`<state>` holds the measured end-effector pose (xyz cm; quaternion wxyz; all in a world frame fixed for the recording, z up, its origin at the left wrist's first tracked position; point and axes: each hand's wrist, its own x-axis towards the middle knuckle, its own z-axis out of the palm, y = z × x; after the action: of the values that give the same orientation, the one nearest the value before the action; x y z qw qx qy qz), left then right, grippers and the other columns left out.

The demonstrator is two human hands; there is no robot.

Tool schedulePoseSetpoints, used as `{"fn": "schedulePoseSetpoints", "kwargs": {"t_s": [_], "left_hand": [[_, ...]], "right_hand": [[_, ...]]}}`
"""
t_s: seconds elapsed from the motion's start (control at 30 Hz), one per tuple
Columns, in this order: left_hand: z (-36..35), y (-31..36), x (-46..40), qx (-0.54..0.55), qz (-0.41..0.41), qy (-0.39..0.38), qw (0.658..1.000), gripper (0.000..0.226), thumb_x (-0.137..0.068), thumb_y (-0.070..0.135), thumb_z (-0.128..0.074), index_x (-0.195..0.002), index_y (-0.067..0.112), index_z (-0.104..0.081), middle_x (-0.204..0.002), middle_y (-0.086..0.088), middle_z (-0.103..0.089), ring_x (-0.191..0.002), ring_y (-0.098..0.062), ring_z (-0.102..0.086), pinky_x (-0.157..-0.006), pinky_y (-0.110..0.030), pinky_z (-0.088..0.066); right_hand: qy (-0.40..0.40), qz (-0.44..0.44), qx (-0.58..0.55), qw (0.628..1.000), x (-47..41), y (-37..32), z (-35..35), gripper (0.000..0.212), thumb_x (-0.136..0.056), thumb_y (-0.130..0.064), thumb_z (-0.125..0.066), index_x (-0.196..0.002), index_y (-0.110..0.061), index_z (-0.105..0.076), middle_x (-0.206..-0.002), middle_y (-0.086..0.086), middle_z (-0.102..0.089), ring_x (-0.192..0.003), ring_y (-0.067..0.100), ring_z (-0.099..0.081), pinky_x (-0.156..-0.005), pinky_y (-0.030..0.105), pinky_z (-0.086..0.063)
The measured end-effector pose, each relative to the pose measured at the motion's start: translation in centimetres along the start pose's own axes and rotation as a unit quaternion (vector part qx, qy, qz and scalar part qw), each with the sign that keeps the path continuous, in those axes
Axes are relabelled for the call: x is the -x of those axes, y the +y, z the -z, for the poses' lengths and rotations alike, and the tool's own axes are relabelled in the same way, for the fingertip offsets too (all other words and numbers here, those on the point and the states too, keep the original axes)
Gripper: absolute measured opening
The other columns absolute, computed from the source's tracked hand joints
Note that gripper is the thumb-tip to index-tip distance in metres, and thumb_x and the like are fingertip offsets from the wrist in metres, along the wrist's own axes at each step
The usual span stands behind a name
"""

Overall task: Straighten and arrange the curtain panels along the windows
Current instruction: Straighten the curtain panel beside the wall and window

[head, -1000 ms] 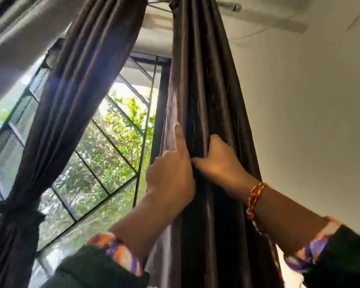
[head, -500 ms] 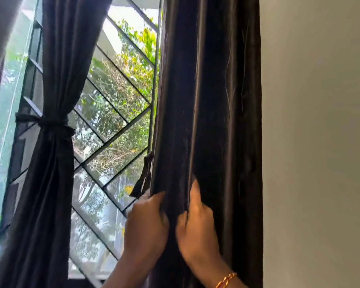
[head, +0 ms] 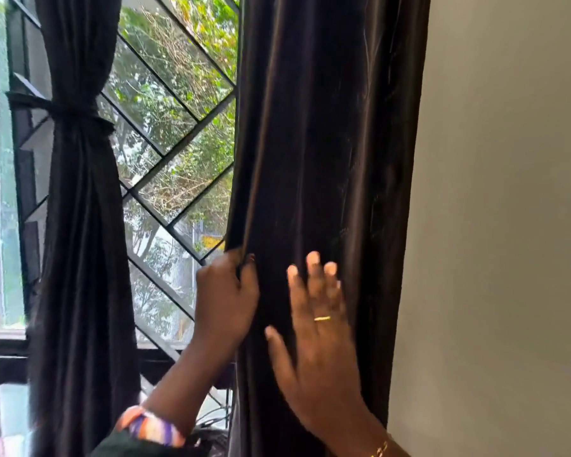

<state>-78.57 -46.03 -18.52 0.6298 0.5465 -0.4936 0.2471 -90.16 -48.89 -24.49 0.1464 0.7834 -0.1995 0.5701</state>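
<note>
At far left of the frame, a dark curtain panel [head: 76, 225], cinched by a tieback [head: 63, 108] in the upper left. Centre, behind it, window [head: 165, 133] with diagonal black grille and green foliage beyond. Lower centre, left hand [head: 226, 300], fingers curled round the left edge of the second dark curtain panel [head: 327, 143], gripping a fold. Just right, right hand [head: 317, 338] flat against that panel, fingers straight and spread, gold ring on one finger. Far right, plain pale wall [head: 501, 225].
</note>
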Motion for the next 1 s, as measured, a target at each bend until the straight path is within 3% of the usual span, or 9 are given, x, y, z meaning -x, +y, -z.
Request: {"fn": "schedulePoseSetpoints", "kwargs": {"t_s": [0.13,0.23,0.33,0.57,0.73,0.8,0.87,0.93,1.0], "left_hand": [[0.3,-1.1,0.1,-0.043,-0.02,0.0,0.999,0.016,-0.077,0.002,-0.051,-0.064,-0.001,-0.058,-0.046,-0.013,-0.048,-0.043,-0.02,-0.039,-0.052,-0.022,-0.012],[-0.1,-1.1,0.3,-0.045,-0.037,-0.004,0.998,0.019,-0.078,-0.004,-0.053,-0.059,0.0,-0.052,-0.045,-0.015,-0.047,-0.041,-0.012,-0.028,-0.053,-0.021,-0.011],[-0.8,-0.8,0.5,-0.037,-0.058,-0.012,0.998,0.021,-0.077,-0.009,-0.056,-0.059,0.001,-0.052,-0.045,-0.012,-0.045,-0.044,-0.004,-0.024,-0.052,-0.019,-0.013],[-3.2,-0.1,0.8,0.033,-0.064,-0.054,0.996,0.021,-0.084,0.001,-0.05,-0.064,-0.002,-0.056,-0.053,-0.016,-0.054,-0.05,-0.012,-0.034,-0.053,-0.019,-0.017],[-3.6,0.7,1.5,0.102,-0.07,-0.066,0.99,0.029,-0.091,0.03,-0.05,-0.065,0.019,-0.049,-0.054,0.017,-0.04,-0.046,0.005,-0.038,-0.05,-0.004,-0.029],[-3.5,0.4,1.4,0.086,-0.067,-0.063,0.992,0.023,-0.084,0.025,-0.064,-0.065,0.016,-0.054,-0.054,0.013,-0.048,-0.049,0.004,-0.043,-0.053,-0.005,-0.031],[-3.5,-0.4,1.1,0.045,-0.068,-0.045,0.996,0.015,-0.079,0.008,-0.068,-0.067,0.002,-0.061,-0.056,-0.009,-0.059,-0.05,-0.017,-0.052,-0.055,-0.01,-0.028],[-3.3,-1.5,0.5,0.012,-0.073,-0.027,0.997,0.011,-0.077,-0.004,-0.062,-0.066,-0.005,-0.06,-0.055,-0.021,-0.059,-0.049,-0.026,-0.055,-0.054,-0.015,-0.024],[-2.9,-2.8,-0.1,-0.021,-0.082,-0.018,0.996,0.01,-0.076,-0.003,-0.056,-0.066,-0.006,-0.058,-0.055,-0.025,-0.058,-0.048,-0.033,-0.056,-0.052,-0.026,-0.023]], "right_hand": [[0.099,-0.082,-0.032,0.991,-2.5,2.3,3.1,0.078,-0.086,-0.029,-0.052,-0.149,-0.023,-0.006,-0.157,-0.005,-0.002,-0.146,0.014,-0.006,-0.119,0.031,-0.014],[0.039,-0.245,-0.185,0.951,-3.2,2.8,3.8,0.084,-0.083,-0.024,-0.066,-0.148,-0.029,-0.012,-0.145,-0.003,-0.04,-0.129,0.008,-0.045,-0.107,0.029,-0.041],[-0.031,-0.324,-0.188,0.927,-2.9,3.1,3.1,0.076,-0.083,-0.012,-0.066,-0.146,-0.023,-0.025,-0.125,0.003,-0.061,-0.109,0.013,-0.062,-0.096,0.019,-0.045],[-0.196,-0.275,-0.048,0.94,-1.8,0.6,-0.3,0.093,-0.086,0.002,-0.053,-0.148,-0.026,0.011,-0.129,0.014,-0.055,-0.107,0.029,-0.062,-0.092,0.042,-0.051],[-0.273,-0.282,-0.037,0.919,-0.8,-0.8,-1.3,0.049,-0.092,-0.006,-0.043,-0.139,-0.007,-0.031,-0.128,0.015,-0.051,-0.11,0.035,-0.055,-0.092,0.041,-0.044],[-0.324,-0.232,0.0,0.917,-0.5,-1.2,-1.0,0.044,-0.091,-0.006,-0.042,-0.135,-0.007,-0.034,-0.127,0.015,-0.051,-0.109,0.034,-0.055,-0.093,0.041,-0.044],[-0.366,-0.186,0.019,0.912,-0.3,-1.1,-0.6,0.054,-0.092,-0.011,-0.044,-0.142,-0.01,-0.023,-0.144,0.015,-0.034,-0.115,0.033,-0.053,-0.095,0.041,-0.044],[-0.345,-0.173,-0.003,0.922,-0.4,-0.8,0.3,0.069,-0.093,-0.023,-0.047,-0.149,-0.017,-0.008,-0.158,0.004,-0.008,-0.132,0.029,-0.041,-0.103,0.04,-0.041],[-0.214,-0.119,-0.008,0.97,-0.8,-0.3,1.0,0.067,-0.091,-0.03,-0.049,-0.148,-0.016,-0.017,-0.158,0.007,-0.013,-0.143,0.026,-0.023,-0.109,0.042,-0.037]]}}
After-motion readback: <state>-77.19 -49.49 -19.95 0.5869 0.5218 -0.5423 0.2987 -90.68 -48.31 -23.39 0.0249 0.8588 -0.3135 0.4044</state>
